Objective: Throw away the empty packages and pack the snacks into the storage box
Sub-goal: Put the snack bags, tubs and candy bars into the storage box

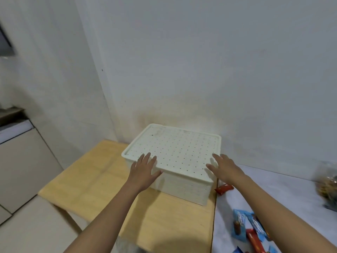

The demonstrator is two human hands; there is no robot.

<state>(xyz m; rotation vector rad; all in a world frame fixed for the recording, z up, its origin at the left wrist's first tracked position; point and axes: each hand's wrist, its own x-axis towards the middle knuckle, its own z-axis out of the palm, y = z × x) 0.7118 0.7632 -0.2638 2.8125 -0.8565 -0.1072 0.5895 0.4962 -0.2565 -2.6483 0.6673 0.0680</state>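
- A cream plastic storage box (186,189) with ribbed walls is set on a pale wooden table (91,179), its far side close to the white wall (200,61).
- The box is covered by a flat cream lid (173,150) dotted with rows of small holes.
- The left hand (144,170) is laid on the lid's near left corner, fingers straight and spread, nothing held.
- The right hand (225,168) is laid on the lid's near right corner, fingers likewise straight and spread, nothing held.
- A red snack packet (224,189) is seen just beside the box's right wall, on a white surface (273,194) adjoining the table.
- Blue snack packets (239,225) and a second red packet (254,240) are gathered on that surface, under the right forearm.
- A clear bag (328,187) at the right edge is blurred; it seems to hold brown pieces.
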